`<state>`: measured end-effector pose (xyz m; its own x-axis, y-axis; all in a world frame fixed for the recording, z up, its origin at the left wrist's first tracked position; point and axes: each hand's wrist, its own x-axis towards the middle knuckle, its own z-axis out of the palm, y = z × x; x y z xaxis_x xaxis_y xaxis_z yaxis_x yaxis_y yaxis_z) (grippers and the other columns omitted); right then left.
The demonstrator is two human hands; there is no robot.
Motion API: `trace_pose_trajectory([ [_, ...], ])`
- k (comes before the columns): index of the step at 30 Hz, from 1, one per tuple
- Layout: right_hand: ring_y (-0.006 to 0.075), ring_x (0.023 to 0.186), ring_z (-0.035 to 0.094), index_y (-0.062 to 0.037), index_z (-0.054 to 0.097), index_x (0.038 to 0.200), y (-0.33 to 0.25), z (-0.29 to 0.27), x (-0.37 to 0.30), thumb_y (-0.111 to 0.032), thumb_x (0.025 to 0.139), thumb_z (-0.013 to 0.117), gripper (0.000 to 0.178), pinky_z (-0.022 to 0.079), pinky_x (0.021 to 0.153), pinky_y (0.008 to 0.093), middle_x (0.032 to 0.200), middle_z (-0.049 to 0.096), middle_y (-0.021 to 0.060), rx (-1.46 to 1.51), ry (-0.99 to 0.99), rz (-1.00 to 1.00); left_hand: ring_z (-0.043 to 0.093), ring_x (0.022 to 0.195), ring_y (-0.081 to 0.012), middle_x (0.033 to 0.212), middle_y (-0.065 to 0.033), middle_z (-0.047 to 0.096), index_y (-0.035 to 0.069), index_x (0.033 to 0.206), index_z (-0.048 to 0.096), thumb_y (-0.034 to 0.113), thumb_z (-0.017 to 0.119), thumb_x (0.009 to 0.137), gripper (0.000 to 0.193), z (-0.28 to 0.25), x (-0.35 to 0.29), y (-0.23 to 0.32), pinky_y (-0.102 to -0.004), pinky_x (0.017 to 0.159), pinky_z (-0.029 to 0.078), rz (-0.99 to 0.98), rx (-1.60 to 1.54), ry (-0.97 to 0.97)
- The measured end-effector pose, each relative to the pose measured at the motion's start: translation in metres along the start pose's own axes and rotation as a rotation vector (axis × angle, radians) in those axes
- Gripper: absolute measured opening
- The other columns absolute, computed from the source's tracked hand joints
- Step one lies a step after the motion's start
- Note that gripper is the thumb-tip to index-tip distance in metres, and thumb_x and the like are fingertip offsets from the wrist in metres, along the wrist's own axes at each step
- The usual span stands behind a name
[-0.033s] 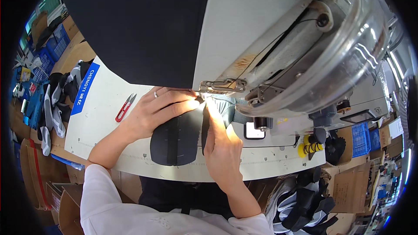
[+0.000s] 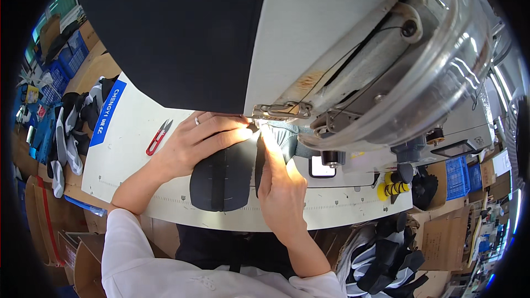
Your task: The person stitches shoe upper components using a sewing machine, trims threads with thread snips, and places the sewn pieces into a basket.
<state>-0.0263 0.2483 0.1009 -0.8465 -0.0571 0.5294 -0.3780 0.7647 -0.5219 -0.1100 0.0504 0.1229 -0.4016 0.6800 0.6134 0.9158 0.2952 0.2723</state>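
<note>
A dark fabric piece [image 2: 219, 182] with a black strip down its middle lies on the pale sewing table, under the presser area of a sewing machine [image 2: 326, 49]. My left hand [image 2: 196, 142], ring on one finger, rests on its upper part, open with fingers stretched out toward the brightly lit needle spot. From the right, my right hand [image 2: 282, 187] points its index finger at the same spot; its other fingers are curled, closed on the fabric's right edge. Gathered grey-green fabric [image 2: 284, 138] sits beside that fingertip. The needle and the left fingertips' undersides are hidden.
Red-handled thread snips [image 2: 159, 137] lie left of my left hand. A clear plastic shield [image 2: 469, 66] bulges at the right of the machine. Yellow-and-black spools [image 2: 394, 186] stand at the table's right. Black and grey pieces [image 2: 381, 259] fill a container below right; others hang at left.
</note>
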Motion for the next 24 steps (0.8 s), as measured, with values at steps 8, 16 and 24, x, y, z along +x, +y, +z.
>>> trace_pose_trajectory([
  [8, 0.0270, 0.075, 0.066, -0.0036, 0.055, 0.126, -0.005, -0.007, 0.004, -0.003, 0.090, 0.062, 0.037, 0.050, 0.067, 0.0330, 0.092, 0.065, 0.0185, 0.114, -0.047, 0.212, 0.060, 0.109, -0.0241, 0.121, -0.0063, 0.061, 0.008, 0.117, 0.063, 0.012, 0.060, 0.079, 0.038, -0.002, 0.005, 0.009, -0.0363, 0.086, 0.048, 0.049, 0.136, 0.058],
  [16, 0.0162, 0.102, 0.056, 0.0032, 0.048, 0.117, -0.007, 0.006, 0.000, 0.001, 0.086, 0.067, 0.036, 0.047, 0.092, 0.0289, 0.113, 0.055, 0.0116, 0.639, 0.209, 0.321, 0.063, 0.105, -0.0263, 0.112, -0.0081, 0.063, 0.005, 0.109, 0.067, 0.012, 0.069, 0.070, 0.040, 0.001, 0.011, 0.021, -0.0375, 0.088, 0.049, -0.075, -0.090, 0.142],
  [24, 0.0167, 0.105, 0.056, 0.0046, 0.048, 0.118, -0.001, 0.012, -0.005, 0.006, 0.086, 0.063, 0.036, 0.046, 0.095, 0.0293, 0.114, 0.054, 0.0117, 0.634, 0.213, 0.388, 0.062, 0.107, -0.0284, 0.109, -0.0086, 0.062, 0.003, 0.106, 0.067, 0.011, 0.069, 0.070, 0.037, -0.002, 0.012, 0.021, -0.0410, 0.091, 0.049, 0.058, 0.052, 0.150],
])
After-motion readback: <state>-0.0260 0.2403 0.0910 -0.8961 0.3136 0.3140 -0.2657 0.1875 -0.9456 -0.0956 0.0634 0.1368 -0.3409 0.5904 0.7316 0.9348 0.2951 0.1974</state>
